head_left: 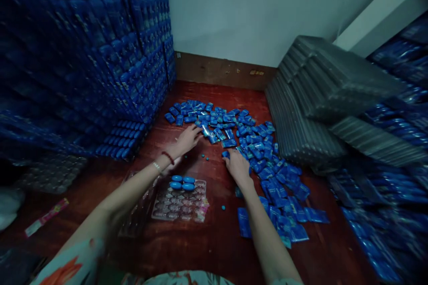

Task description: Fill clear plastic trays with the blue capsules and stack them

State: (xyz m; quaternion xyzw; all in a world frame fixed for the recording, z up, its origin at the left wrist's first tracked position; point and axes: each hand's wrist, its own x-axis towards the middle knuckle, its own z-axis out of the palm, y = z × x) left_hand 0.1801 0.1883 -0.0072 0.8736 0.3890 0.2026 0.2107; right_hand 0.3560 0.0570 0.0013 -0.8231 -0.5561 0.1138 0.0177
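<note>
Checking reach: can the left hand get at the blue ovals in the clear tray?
Likely yes: the left hand is close, and nothing covers the blue ovals in the clear tray.

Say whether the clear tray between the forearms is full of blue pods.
No, the clear tray shows four blue pods and many bare cells.
</note>
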